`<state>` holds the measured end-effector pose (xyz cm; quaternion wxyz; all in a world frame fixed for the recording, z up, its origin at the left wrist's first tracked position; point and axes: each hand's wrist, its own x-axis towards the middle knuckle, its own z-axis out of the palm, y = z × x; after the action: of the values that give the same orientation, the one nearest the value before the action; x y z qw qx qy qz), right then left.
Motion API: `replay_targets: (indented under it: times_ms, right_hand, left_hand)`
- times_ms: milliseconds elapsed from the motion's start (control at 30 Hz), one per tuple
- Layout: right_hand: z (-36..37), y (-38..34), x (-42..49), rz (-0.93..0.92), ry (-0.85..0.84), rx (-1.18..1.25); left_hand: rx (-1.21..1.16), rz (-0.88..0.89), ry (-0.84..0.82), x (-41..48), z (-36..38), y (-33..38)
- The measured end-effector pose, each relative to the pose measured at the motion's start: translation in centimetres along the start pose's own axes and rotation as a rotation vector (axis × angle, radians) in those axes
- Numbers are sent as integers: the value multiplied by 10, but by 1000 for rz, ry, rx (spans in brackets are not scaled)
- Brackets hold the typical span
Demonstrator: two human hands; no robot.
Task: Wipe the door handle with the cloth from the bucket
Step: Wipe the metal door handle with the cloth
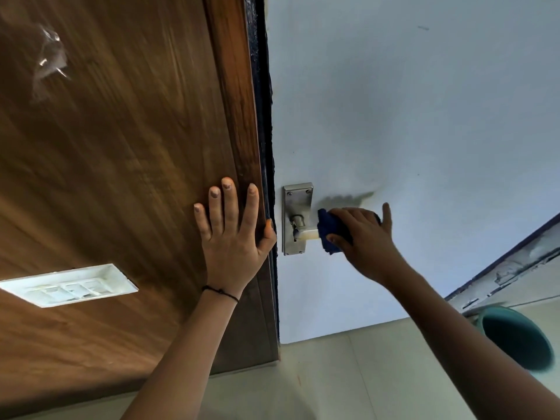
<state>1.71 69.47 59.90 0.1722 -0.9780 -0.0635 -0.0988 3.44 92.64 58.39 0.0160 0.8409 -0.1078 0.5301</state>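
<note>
A metal door handle point(304, 233) sticks out of a steel backplate point(298, 195) on the pale blue door point(424, 116). My right hand point(366, 237) is wrapped around the lever with a dark blue cloth point(328, 228) between palm and handle; the outer part of the lever is hidden under cloth and fingers. My left hand point(231, 237) lies flat, fingers spread, on the brown wooden panel point(121, 162) next to the door's edge, its thumb hooked over the dark frame strip. A teal bucket point(518, 338) stands on the floor at the lower right.
A white switch plate point(72, 286) is set in the wooden panel at the left. Beige floor tiles point(348, 374) run below the door. A worn ledge or frame point(515, 265) slants across the right edge above the bucket.
</note>
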Motion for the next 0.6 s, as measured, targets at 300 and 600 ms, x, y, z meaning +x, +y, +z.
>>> replay_targets:
  times_ms: [300,600]
  right_hand:
    - [12,-22,0,-75,11,-1]
    - [14,-33,-2,-26,29,-11]
  left_hand:
    - [-17,9,-6,-1,0,-1]
    - [-16,11,-5,-2,0,-1]
